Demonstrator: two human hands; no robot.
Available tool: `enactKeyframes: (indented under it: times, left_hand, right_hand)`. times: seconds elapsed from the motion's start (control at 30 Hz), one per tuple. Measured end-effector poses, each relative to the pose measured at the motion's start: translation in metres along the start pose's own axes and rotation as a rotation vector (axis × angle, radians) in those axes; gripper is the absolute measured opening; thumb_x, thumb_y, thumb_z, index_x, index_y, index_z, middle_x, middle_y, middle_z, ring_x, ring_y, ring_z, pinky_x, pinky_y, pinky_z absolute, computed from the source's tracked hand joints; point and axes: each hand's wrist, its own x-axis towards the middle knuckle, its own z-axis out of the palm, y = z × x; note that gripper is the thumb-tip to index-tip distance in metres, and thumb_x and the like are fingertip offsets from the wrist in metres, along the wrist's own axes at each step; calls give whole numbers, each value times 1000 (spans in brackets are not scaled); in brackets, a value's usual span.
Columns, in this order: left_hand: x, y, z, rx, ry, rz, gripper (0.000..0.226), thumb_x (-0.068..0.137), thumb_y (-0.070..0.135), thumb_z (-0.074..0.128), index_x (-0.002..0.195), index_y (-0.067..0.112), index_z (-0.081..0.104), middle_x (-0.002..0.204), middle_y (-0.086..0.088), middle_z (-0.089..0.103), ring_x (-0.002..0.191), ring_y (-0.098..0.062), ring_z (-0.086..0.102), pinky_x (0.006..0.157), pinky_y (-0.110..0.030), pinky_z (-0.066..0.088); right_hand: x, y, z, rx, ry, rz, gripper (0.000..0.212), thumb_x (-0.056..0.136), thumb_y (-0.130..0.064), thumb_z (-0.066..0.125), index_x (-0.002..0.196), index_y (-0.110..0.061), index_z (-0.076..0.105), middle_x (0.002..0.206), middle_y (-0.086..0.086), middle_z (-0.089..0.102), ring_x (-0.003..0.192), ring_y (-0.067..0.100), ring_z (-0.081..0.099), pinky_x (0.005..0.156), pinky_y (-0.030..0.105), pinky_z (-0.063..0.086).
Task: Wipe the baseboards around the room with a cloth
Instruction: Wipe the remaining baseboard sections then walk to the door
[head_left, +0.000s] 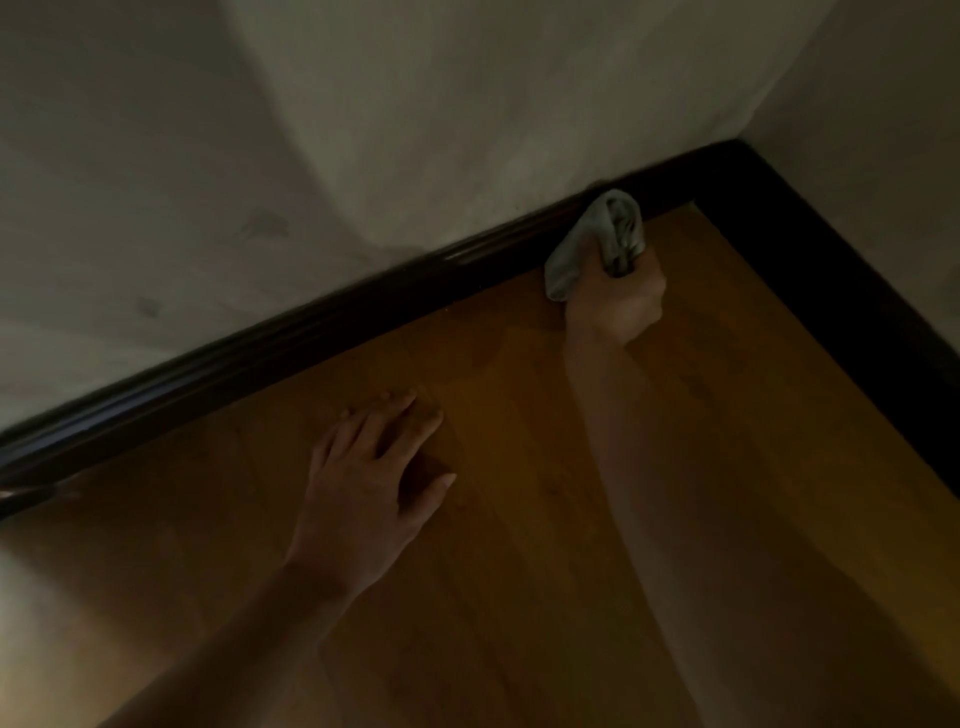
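Where the two skirting runs meet, the corner (730, 156) sits top right. One dark baseboard (311, 332) runs down-left from it, the other run (841, 280) down-right. Wood floor (519, 545) between them narrows to a wedge at the corner and opens wide away from it. Wall (389, 104) above the corner is pale with a few smudges. Cloth (592, 234) (grey, bunched) is just left of the corner, its top against the baseboard and its lower end hanging toward the floor. Right hand (618, 306) has the cloth in a fist grip, arm stretched straight toward the corner. Left hand (363, 478) is well down-left of the corner, flat on the floor with fingers straight and spread, holding nothing. It is near the baseboard but apart from it.
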Motion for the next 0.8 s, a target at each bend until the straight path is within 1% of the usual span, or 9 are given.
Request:
enactKeyframes:
  times: [0.07, 0.13, 0.2, 0.33, 0.47, 0.57, 0.63, 0.73, 0.8]
  left_hand:
    - [0, 0, 0, 5, 10, 10, 62, 92, 67, 42, 143, 33, 53, 152, 2, 45, 140, -22, 39, 115, -49, 30]
    - [0, 1, -1, 10, 8, 14, 62, 92, 67, 43, 143, 33, 53, 151, 2, 46, 139, -23, 40, 113, -52, 35]
    - [0, 0, -1, 16, 2, 13, 63, 92, 67, 42, 143, 33, 53, 151, 2, 46, 140, -24, 40, 113, -51, 34]
    - [0, 0, 0, 24, 19, 11, 62, 91, 66, 43, 141, 32, 56, 150, 2, 47, 141, -23, 38, 114, -48, 29]
    - [-1, 2, -1, 9, 19, 8, 61, 91, 66, 43, 139, 32, 57, 152, 2, 46, 140, -22, 37, 113, -47, 29]
    - [-2, 2, -3, 20, 5, 11, 61, 91, 66, 43, 141, 34, 54, 153, 4, 44, 140, -20, 36, 112, -44, 27]
    - [-2, 1, -3, 31, 17, 13, 61, 91, 66, 43, 141, 34, 54, 151, 3, 46, 138, -20, 37, 111, -44, 28]
    - [-3, 2, -2, 30, 28, 12, 60, 92, 64, 43, 142, 32, 55, 150, 1, 47, 138, -23, 39, 112, -45, 30]
    - [-1, 0, -2, 39, 26, 24, 59, 94, 63, 42, 142, 31, 55, 150, 1, 47, 136, -25, 42, 109, -49, 36]
  right_hand:
    - [-6, 0, 1, 38, -12, 50, 25, 90, -27, 74, 109, -11, 71, 103, 3, 71, 88, 14, 66, 79, 32, 59]
    - [-6, 0, -2, 62, -10, 79, 24, 87, -26, 76, 104, -9, 72, 98, 5, 72, 85, 15, 67, 77, 36, 60]
    - [-5, 0, -2, 100, 4, 95, 20, 84, -25, 78, 96, -11, 71, 92, 3, 70, 82, 14, 68, 74, 38, 61]
    - [-35, -1, 5, 154, -13, 120, 13, 85, -23, 77, 86, -17, 66, 85, -1, 68, 77, 12, 65, 68, 31, 57]
    - [-57, 9, 0, 178, -149, 58, 16, 82, -33, 81, 83, -26, 67, 84, -6, 70, 79, 8, 68, 72, 36, 61]
    - [-52, 8, 1, 235, -108, 121, 19, 80, -33, 83, 88, -35, 67, 91, -9, 71, 86, 8, 69, 78, 39, 62]
    - [-62, 0, 6, 252, -77, 142, 21, 81, -30, 83, 85, -38, 64, 87, -12, 68, 83, 5, 67, 77, 37, 62]
    - [-86, -1, 10, 211, -143, 148, 18, 82, -29, 82, 77, -30, 64, 75, -11, 66, 68, -2, 62, 62, 29, 57]
    - [-95, 10, 5, 181, -287, 110, 16, 81, -31, 82, 78, -22, 70, 72, -8, 68, 65, 2, 63, 58, 31, 57]
